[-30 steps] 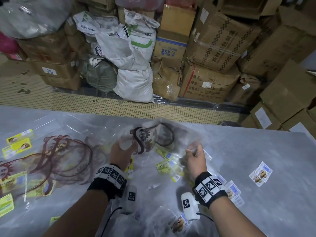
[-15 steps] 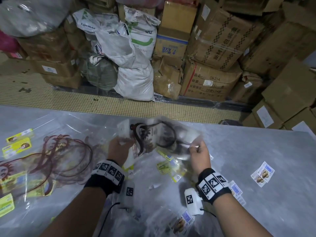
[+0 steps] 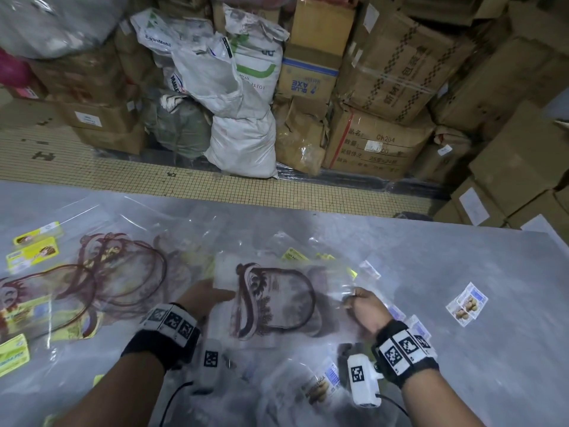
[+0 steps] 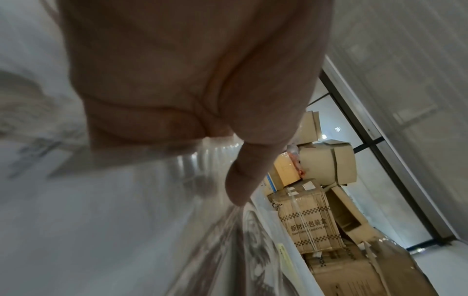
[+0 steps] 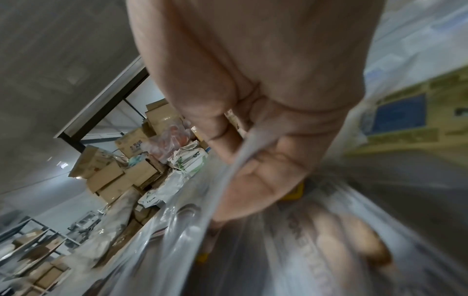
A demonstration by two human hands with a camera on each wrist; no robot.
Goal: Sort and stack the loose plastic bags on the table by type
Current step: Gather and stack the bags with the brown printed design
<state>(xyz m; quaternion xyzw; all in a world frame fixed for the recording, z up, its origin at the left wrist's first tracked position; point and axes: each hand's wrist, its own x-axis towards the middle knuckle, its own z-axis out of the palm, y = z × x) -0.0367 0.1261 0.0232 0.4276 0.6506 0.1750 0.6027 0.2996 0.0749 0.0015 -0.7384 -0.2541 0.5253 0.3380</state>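
Glossy clear plastic bag (image 3: 277, 300); table (image 3: 462, 272) seemingly smooth, matt.

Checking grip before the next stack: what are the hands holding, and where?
Both hold one clear bag with the dark red print: left hand at its left edge, right hand pinching its right edge.

Far past the left hand (image 3: 200, 298), a crumpled white woven sack (image 3: 167, 30) says "ExxonMobil" in dark letters. Far ahead, between both hands, a white and blue cardboard box (image 3: 308, 77) says "BLUE AXE", upside down. Past the right hand (image 3: 366, 309), a big brown cardboard box with a red line (image 3: 375, 146) says "CH204" in dark print, with Chinese words under it too blurry to read. In the left wrist view, beyond the thumb, a brown cardboard box with checkered bands (image 4: 307, 226) says "packing" under Chinese signs. Near the right wrist, a small clear bag with a nut picture (image 3: 320, 385) has letters ending in "ENGA".
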